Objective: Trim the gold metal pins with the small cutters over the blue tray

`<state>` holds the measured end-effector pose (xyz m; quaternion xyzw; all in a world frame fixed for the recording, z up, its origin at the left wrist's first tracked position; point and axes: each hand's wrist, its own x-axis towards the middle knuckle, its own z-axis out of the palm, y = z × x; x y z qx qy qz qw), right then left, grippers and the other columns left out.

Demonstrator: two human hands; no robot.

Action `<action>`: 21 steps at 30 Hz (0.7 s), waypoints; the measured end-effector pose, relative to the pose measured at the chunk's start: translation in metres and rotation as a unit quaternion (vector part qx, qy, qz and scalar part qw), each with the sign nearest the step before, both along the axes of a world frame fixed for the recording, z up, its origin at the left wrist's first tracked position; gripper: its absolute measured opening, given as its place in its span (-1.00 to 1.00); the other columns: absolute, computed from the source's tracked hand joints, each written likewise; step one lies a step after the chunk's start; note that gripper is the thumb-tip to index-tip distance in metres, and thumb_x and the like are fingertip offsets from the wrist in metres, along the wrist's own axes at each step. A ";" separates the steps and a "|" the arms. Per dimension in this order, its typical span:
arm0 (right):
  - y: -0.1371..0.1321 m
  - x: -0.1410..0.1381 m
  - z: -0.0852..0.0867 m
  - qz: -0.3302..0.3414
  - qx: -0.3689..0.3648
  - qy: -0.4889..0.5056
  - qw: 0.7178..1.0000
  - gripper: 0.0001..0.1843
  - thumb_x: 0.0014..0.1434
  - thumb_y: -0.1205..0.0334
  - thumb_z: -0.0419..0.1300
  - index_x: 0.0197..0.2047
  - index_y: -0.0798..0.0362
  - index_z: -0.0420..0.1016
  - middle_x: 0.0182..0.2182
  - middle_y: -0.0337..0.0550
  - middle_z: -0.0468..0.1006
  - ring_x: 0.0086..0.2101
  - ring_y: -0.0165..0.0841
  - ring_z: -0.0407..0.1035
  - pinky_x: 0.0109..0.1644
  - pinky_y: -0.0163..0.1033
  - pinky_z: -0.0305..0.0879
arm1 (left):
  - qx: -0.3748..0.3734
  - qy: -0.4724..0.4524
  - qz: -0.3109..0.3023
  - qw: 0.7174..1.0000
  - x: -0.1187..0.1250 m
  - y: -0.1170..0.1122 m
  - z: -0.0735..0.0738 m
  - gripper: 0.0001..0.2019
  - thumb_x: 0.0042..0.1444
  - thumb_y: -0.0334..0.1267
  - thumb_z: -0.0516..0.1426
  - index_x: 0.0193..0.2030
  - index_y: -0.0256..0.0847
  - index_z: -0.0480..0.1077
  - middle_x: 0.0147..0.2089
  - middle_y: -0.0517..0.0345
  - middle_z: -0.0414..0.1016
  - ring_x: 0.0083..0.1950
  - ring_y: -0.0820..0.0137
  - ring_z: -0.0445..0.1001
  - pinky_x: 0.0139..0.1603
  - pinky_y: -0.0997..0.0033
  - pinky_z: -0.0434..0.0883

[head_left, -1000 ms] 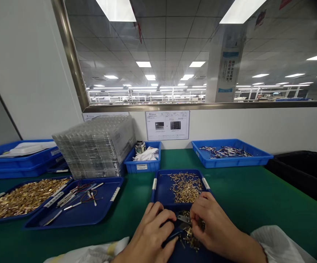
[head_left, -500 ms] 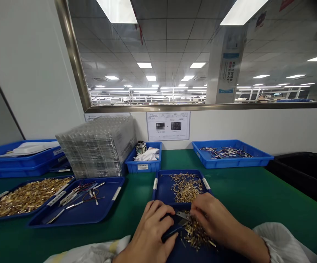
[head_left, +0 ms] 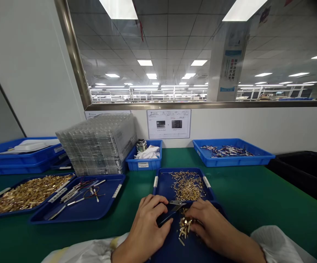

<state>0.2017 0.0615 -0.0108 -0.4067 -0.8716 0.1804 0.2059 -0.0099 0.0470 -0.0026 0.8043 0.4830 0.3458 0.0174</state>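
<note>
My left hand (head_left: 150, 223) is wrapped around dark-handled cutting pliers (head_left: 178, 204). Their metal jaws are parted and point to the right, over the near dark blue tray (head_left: 167, 250). My right hand (head_left: 209, 224) is in that tray, with its fingers curled down into a heap of small gold-coloured metal pieces (head_left: 184, 230). Some pieces show below and left of its fingertips; whatever lies under the palm is hidden. Just beyond, another dark blue tray (head_left: 163, 182) holds a spread of thin gold-coloured pins (head_left: 188, 186).
To the left, one tray carries many gold pieces (head_left: 29, 193) and another tray (head_left: 92, 213) holds wires and slim tools. Behind them rises a stack of clear plastic trays (head_left: 100, 149). A blue bin (head_left: 144, 166), a blue tray (head_left: 237, 160) and a black-lined container (head_left: 303, 171) line the back and right.
The pliers have moved slightly up and left, away from my right hand. My right hand has lowered into the heap, and its pieces are more bunched around the fingers.
</note>
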 end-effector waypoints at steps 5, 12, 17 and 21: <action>0.006 -0.003 -0.012 -0.015 0.032 0.047 0.998 -0.86 0.12 0.44 0.09 -0.35 0.05 0.43 -0.36 -0.21 0.44 -0.27 -0.34 0.30 -0.14 -0.23 0.18 | -0.003 -0.008 -0.001 1.000 0.000 0.001 0.000 -0.93 -0.10 -0.43 0.17 -0.50 -0.21 0.35 -0.21 0.10 0.46 -0.21 0.23 0.39 -0.19 0.13 0.31; 0.008 -0.003 -0.012 -0.012 0.036 0.138 0.990 -0.85 0.15 0.46 0.01 -0.38 0.07 0.33 -0.39 -0.21 0.40 -0.34 -0.39 0.29 -0.27 -0.30 0.20 | -0.007 0.005 -0.012 1.000 0.000 0.000 -0.002 -0.92 -0.11 -0.44 0.17 -0.49 -0.22 0.34 -0.21 0.11 0.45 -0.21 0.24 0.38 -0.18 0.14 0.29; 0.005 -0.004 -0.010 -0.022 0.049 0.121 0.991 -0.87 0.15 0.45 0.00 -0.33 0.08 0.32 -0.37 -0.18 0.39 -0.32 -0.35 0.28 -0.24 -0.24 0.20 | -0.003 0.014 -0.017 1.000 0.000 0.000 -0.003 -0.91 -0.10 -0.44 0.18 -0.49 -0.21 0.34 -0.22 0.12 0.46 -0.20 0.24 0.38 -0.17 0.14 0.29; 0.000 -0.002 -0.009 0.011 0.054 0.061 0.997 -0.72 0.06 0.36 0.17 -0.12 0.00 0.37 -0.19 -0.15 0.40 -0.15 -0.24 0.24 -0.01 -0.08 0.10 | 0.003 0.014 -0.009 1.000 0.000 0.000 -0.002 -0.93 -0.08 -0.43 0.16 -0.49 -0.21 0.34 -0.22 0.12 0.45 -0.21 0.25 0.38 -0.18 0.14 0.29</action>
